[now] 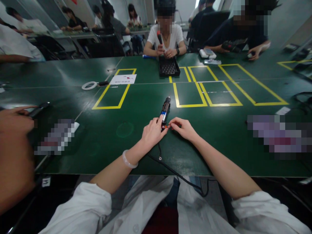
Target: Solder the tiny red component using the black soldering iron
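Observation:
In the head view, what looks like an electric screwdriver with its inner parts exposed (165, 109) lies on the green table, its tip pointing away from me. My left hand (152, 132) is closed around its near end, with fingers along its side. Small orange-red parts show between the fingertips there. Close by on the right, the fingers of my right hand (182, 127) are pinched together at that near end; what they hold, if anything, is too small to make out. A black cable (175, 174) runs from below my left hand over the table edge, beside a short lead with a ring terminal (160, 158).
Yellow tape rectangles (191, 105) mark the green table (102, 156). Across sits a person with a black tray (169, 73). A paper sheet (123, 79) and a coiled white cable (89, 85) lie at far left. Another person's hand (17, 118) reaches in from the left.

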The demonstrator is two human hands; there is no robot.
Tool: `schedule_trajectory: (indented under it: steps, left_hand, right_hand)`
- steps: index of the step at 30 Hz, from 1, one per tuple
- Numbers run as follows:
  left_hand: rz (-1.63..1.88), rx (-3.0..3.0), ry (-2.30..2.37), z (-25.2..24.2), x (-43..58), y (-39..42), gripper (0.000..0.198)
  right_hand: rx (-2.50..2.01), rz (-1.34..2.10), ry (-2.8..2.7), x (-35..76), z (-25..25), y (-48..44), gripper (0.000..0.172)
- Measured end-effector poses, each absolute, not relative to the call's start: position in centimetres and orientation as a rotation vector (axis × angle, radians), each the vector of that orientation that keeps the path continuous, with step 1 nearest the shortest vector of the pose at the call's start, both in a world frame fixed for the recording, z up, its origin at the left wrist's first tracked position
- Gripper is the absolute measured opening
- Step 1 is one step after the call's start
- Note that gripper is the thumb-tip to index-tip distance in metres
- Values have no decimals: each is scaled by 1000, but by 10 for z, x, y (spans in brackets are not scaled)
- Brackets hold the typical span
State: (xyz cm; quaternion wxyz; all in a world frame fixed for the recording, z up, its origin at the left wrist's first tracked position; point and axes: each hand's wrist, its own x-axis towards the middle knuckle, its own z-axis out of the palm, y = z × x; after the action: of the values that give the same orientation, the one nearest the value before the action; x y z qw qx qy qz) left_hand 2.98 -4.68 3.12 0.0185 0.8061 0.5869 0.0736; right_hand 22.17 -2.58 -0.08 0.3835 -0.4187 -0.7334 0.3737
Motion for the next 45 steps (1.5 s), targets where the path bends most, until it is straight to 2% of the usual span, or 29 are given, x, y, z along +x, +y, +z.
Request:
schedule_trajectory:
  steps: [17,45]
  left_hand:
    - [101,2611,1864,30,-5,-36,66]
    - [111,2317,2330,27,-144,46,67]
  right_hand:
    - [-1139,891,-1881,230,-5,-20,16]
    - [-1170,935,-1893,231,-6,-20,18]
